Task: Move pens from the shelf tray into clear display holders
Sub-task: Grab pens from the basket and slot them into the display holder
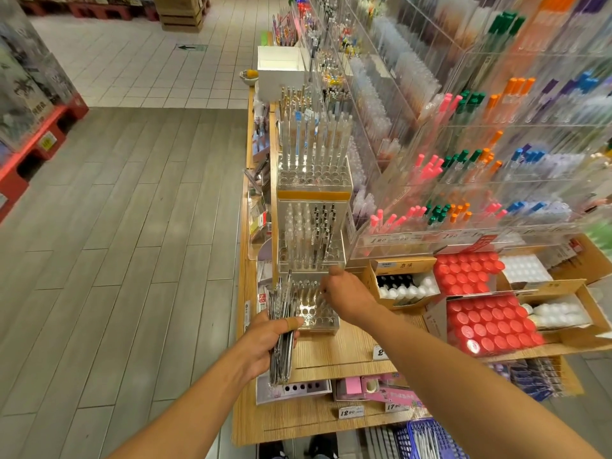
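While the left hand (265, 339) grips a thick bundle of slim clear-barrelled pens (281, 329) upright at the front left edge of the light wooden counter (344, 349), the right hand (344, 293) reaches over the nearest clear acrylic display holder with round holes (314, 313), thumb raised and fingers curled down toward its top; whether those fingers pinch a pen cannot be told, since they are turned away from the camera. The bundle's tips rise above the left thumb, which wears a tan bandage, and its lower ends hang past the counter's edge. This nearest holder stands near the counter's front left corner, and most of its holes show open. Just behind it along the left edge stands a second clear holder (311, 240) partly filled with white and dark pens, and behind that a taller clear holder with an orange band (313, 173) carrying a row of pale pens. To the right, brown cardboard boxes (397, 270) hold small black and white bottles, beside trays of red-capped bottles (483, 319). Above them, tiered clear acrylic racks (463, 193) carry pens with pink, green, orange and blue caps. White price tags (351, 412) sit on the lower wooden shelf, and a blue plastic basket (427, 438) shows at the bottom edge.
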